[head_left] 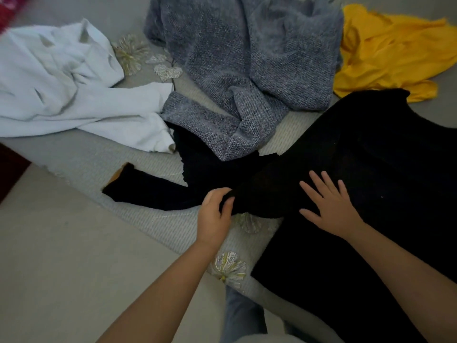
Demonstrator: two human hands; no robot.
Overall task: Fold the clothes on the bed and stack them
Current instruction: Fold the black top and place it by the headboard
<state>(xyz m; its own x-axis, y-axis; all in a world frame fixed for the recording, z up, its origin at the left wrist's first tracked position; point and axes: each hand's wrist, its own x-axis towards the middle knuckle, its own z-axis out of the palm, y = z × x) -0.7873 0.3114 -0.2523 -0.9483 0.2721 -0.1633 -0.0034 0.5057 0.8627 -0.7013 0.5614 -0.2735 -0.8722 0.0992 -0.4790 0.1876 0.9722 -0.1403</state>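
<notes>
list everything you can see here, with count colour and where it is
black garment: 1, black, spread on the near right of the bed, one sleeve reaching left toward the bed's edge
grey knit sweater: 1, grey, crumpled at top centre, its sleeve lying over the black garment
white garment: 1, white, crumpled at upper left
yellow garment: 1, yellow, crumpled at upper right
bed cover: 1, pale grey with leaf prints, under all the clothes
floor: pale, lower left
red item: 1, red, top left corner, blurred
left hand: 1, grips a fold of the black garment
right hand: 1, flat on the black garment, fingers spread
</notes>
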